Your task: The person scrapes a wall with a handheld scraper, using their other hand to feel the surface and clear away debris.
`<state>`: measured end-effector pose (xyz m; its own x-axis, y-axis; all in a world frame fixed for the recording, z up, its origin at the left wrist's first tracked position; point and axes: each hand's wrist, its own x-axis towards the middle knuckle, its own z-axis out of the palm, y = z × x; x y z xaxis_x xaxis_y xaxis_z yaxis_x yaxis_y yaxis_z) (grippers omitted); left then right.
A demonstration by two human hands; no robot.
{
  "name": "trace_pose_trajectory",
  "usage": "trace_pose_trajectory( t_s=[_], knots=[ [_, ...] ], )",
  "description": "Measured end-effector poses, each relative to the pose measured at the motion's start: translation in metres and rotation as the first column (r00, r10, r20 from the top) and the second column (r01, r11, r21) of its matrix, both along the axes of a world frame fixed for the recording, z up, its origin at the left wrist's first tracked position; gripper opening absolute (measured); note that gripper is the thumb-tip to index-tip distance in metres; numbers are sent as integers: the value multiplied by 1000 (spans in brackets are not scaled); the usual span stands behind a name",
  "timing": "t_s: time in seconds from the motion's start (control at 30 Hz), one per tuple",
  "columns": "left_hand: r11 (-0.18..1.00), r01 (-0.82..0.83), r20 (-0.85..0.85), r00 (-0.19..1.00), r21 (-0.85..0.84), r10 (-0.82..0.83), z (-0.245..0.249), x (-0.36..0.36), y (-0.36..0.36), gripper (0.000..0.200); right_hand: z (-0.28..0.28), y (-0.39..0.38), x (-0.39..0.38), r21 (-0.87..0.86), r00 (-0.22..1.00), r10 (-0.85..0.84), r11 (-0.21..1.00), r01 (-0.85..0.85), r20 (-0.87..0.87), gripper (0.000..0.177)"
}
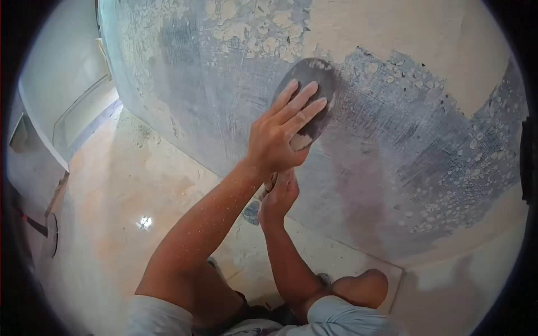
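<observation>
A dark oval pad point(320, 78) with pale dust on its edges lies against the patchy grey wall point(235, 106). My left hand point(283, 131) holds it, fingers spread over its face and thumb near its lower edge. Just below, my right hand point(279, 199) is closed, its fingers curled close under the left wrist. A small dark and metallic part point(271, 182) shows between the two hands; I cannot tell what it belongs to. Pale filler point(403, 28) covers the upper right of the wall, with rough flaky spots along its border.
A dusty floor point(174, 196) meets the curved wall's foot. At the far left, a round-headed tool point(51, 235) with a dark and red handle is near a pale panel point(67, 67). My bent knee point(361, 288) is low, near the wall. A dark rounded thing point(252, 213) shows beside my right wrist.
</observation>
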<state>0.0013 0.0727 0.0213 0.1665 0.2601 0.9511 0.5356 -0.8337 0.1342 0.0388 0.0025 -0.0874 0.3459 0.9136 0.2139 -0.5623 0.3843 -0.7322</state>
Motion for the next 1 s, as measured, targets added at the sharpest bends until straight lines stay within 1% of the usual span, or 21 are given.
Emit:
trace_pose_trajectory(
  t_s=[0.07,0.1,0.13,0.2,0.3,0.37,0.43,0.47,0.5,0.53,0.6,0.67,0.7,0.73,0.8,0.83,0.9,0.93,0.97,1.0],
  knots=[
    [1000,14,-15,1000,14,-14,-8,-4,3,76,-7,-3,-8,45,999,-43,998,41,23,35],
    [999,21,-25,999,32,-20,-14,-6,4,76,-10,-4,-10,-8,1000,-12,1000,12,-8,34],
    [999,26,-45,999,-24,-27,-3,-10,-2,77,-3,-3,-8,-1,1000,-12,1000,12,-10,34],
    [1000,7,-36,999,-9,-7,4,-6,1,78,6,2,-2,18,1000,3,1000,-4,27,34],
    [1000,-1,-16,1000,-18,1,-9,-3,0,79,-12,-3,-4,-24,1000,1,1000,-1,-9,33],
    [1000,20,-14,1000,5,-20,-4,-6,-1,78,-4,-6,-3,-28,999,-5,1000,4,-32,33],
    [1000,13,3,1000,25,-13,5,-7,6,77,7,2,-1,-31,1000,21,999,-20,15,32],
    [999,15,-1,1000,32,-15,7,-5,7,77,9,5,0,-1,1000,2,1000,-2,15,31],
    [1000,10,7,1000,18,-11,5,-3,5,76,3,7,-1,-3,1000,3,1000,-3,17,31],
    [1000,8,15,1000,-4,-8,1,-1,0,76,-4,6,-4,3,1000,-30,1000,30,3,30],
    [999,-9,-12,1000,-35,8,-6,-4,-4,75,-16,2,-6,-4,997,-72,997,72,-22,30],
    [1000,25,-18,1000,12,-25,-3,-9,-1,74,-12,2,-8,11,999,-41,999,41,24,30],
    [999,23,2,1000,49,-23,4,-7,5,73,-7,7,-6,45,999,-38,998,38,6,30],
    [998,33,-15,999,51,-32,7,-5,6,73,-1,9,-4,47,999,-47,998,48,-11,30],
    [1000,-16,20,1000,24,16,9,-1,3,71,6,5,-1,13,995,-72,997,72,65,31],
    [998,-1,12,1000,62,1,-2,-1,4,70,-12,7,-2,41,992,-93,995,90,87,31],
    [999,-9,-32,999,43,11,-9,-7,2,70,-26,7,-12,50,991,-117,992,114,69,31],
    [999,-30,-64,997,33,32,-8,-10,-1,70,-21,6,-15,66,990,-129,990,125,62,31],
    [998,-3,-35,999,61,6,-2,-10,5,69,-16,8,-10,77,997,-61,995,57,54,32],
    [997,-1,-42,999,73,5,2,-9,8,69,-11,12,-7,89,997,-63,994,59,45,32]
  ],
)
